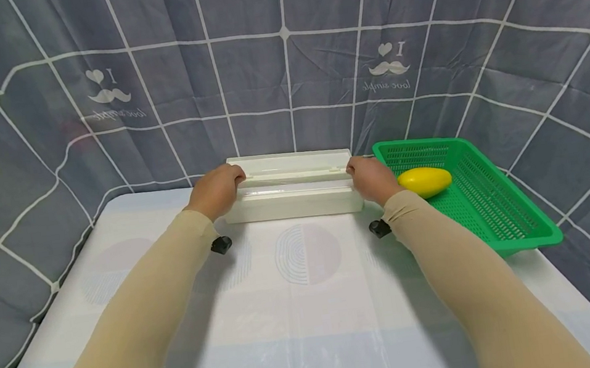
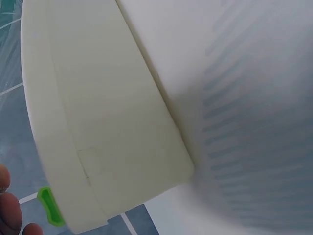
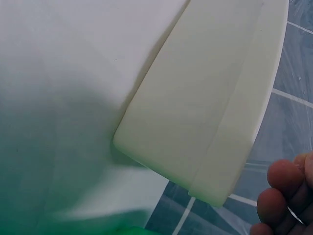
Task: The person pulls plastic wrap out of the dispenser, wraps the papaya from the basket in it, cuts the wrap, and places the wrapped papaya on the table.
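A long cream-white cling film dispenser (image 1: 293, 206) lies across the far part of the table, its lid (image 1: 292, 161) raised at the back. Clear cling film (image 3: 304, 63) shows as a glossy, wrinkled sheet beside the box in the right wrist view. At the box's left end, my left hand (image 1: 216, 191) pinches one side of the film with curled fingers. My right hand (image 1: 373, 179) pinches the other side at the right end. A small green tab (image 2: 51, 206) sticks out by the box's end in the left wrist view. The fingertips' exact hold is partly hidden.
Close to my right forearm, a green plastic basket (image 1: 496, 182) stands at the table's right edge. In it lies a yellow, mango-like object (image 1: 425, 182). A patterned white cloth (image 1: 314, 330) covers the table. Grey checked curtains (image 1: 253, 77) surround the back and sides.
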Demonstrator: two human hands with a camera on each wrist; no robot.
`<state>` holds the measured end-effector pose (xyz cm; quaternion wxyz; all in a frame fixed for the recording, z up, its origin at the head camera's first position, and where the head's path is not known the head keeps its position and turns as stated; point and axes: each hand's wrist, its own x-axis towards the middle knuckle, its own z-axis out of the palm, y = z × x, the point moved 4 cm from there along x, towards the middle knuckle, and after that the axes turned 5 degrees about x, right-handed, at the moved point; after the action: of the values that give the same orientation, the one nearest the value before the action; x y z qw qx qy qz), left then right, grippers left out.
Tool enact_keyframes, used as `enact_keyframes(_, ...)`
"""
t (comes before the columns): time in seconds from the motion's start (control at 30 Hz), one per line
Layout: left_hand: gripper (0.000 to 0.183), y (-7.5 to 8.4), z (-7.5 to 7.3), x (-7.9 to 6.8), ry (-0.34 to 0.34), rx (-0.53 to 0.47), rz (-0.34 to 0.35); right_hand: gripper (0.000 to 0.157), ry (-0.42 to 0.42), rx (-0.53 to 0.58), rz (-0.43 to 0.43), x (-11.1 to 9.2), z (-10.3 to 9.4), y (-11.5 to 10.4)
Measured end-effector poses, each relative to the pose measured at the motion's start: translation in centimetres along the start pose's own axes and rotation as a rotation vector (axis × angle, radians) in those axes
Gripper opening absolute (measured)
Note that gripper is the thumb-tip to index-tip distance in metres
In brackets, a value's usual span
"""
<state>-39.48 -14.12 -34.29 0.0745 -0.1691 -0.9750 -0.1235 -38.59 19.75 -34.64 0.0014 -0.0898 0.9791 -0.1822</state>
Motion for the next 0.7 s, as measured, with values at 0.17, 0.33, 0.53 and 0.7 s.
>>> enact_keyframes(0.17,0.028,0.2,-0.6,-0.1,-0.005,-0.010,0.008,0.033,0.016,0.039,0.003,-0.2,-0.5,-0.1)
enact_keyframes(0.33,0.028,0.3,-1.2,-0.1,0.004,-0.031,0.020,0.032,0.042,0.121,0.007,-0.5,-0.9,-0.1)
enact_keyframes(0.53,0.028,0.5,-1.9,-0.3,0.026,-0.043,0.038,0.034,0.067,0.178,0.003,-0.9,-1.5,-0.3)
enact_keyframes(0.7,0.027,0.8,-2.7,-0.4,0.034,-0.049,0.046,0.035,0.081,0.201,-0.012,-1.4,-2.1,-0.4)
